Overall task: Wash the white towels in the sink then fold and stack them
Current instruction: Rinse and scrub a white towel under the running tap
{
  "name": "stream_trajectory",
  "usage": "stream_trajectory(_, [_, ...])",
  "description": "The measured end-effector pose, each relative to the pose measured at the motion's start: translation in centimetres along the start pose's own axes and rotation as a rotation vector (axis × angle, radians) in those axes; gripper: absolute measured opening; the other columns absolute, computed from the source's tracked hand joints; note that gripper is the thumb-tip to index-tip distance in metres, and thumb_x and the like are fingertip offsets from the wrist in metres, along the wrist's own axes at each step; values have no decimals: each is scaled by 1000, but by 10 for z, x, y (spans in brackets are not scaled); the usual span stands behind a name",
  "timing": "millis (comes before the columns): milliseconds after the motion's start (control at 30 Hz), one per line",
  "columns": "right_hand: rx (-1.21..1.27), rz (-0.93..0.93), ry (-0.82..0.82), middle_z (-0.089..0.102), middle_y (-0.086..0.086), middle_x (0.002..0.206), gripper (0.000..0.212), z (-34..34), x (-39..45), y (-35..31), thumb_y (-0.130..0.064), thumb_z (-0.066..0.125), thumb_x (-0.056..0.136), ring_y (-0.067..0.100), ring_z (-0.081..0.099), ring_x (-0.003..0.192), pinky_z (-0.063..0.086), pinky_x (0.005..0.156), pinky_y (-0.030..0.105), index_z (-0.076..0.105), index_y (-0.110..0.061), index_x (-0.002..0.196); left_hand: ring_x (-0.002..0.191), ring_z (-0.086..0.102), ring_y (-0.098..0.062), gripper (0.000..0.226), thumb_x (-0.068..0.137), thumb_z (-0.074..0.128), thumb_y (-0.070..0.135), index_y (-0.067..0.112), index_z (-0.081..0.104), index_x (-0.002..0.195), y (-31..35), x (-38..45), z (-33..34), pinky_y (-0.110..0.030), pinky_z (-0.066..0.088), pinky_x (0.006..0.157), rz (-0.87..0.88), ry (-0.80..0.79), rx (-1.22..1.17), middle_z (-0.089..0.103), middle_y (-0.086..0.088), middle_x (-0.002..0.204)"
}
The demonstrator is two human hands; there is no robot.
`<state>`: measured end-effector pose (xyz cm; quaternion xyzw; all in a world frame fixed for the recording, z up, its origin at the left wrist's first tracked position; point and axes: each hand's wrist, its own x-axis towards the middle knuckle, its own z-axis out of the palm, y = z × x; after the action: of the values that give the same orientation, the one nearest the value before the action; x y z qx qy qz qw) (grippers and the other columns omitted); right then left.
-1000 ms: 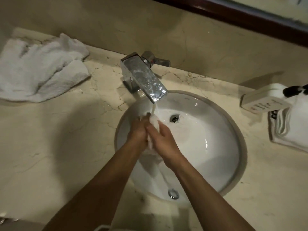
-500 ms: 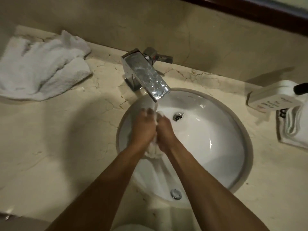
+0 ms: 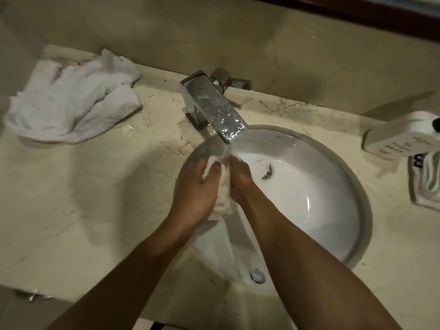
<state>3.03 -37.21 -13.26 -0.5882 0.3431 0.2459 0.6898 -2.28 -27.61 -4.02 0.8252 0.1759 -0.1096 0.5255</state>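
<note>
Over the left side of the white sink, both my hands squeeze a small wet white towel under the water running from the chrome faucet. My left hand grips the towel from the left, and a bit of cloth pokes out between its fingers. My right hand grips it from the right. Most of the towel is hidden between my palms. A crumpled heap of white towels lies on the counter at the far left.
The cracked beige marble counter surrounds the sink. At the right edge stand a white dispenser box and a tray with folded white cloth. The faucet handle points right, close to the back wall.
My hands have rubbed the towel against each other and moved up closer under the spout. The left hand now sits level with the right one.
</note>
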Motion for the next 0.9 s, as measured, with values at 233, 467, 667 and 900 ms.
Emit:
stream_trajectory(233, [238,111,-172,70,20,103,26,-37,-41,10,-7,48,99,28,69,94,57,81,34,63,0,119,98,71,-24,33,94,63,30,6,73,115,-45,11,5,-35,59,86,-672,-248,-873,73,-16,108])
stream_trajectory(467, [416,392,-353,60,25,132,59,-88,-54,18,-44,45,99,37,62,115,45,109,48,62,3,132,84,49,-20,34,64,75,29,4,70,86,-72,13,25,-28,32,75,-955,-490,-1030,63,-13,90])
stream_trajectory(667, [234,304,-243,60,16,85,38,-60,-48,24,-35,84,78,24,58,66,47,62,30,71,-5,98,91,65,-29,50,92,52,53,9,64,113,-68,42,48,-38,52,86,-569,-43,-475,69,-16,109])
stream_trajectory(900, [344,-59,-272,66,29,120,40,-55,-76,-1,-16,57,95,35,66,104,58,88,38,61,10,125,97,64,-19,17,92,60,14,21,66,106,-57,22,22,-32,52,81,-225,185,-184,67,1,106])
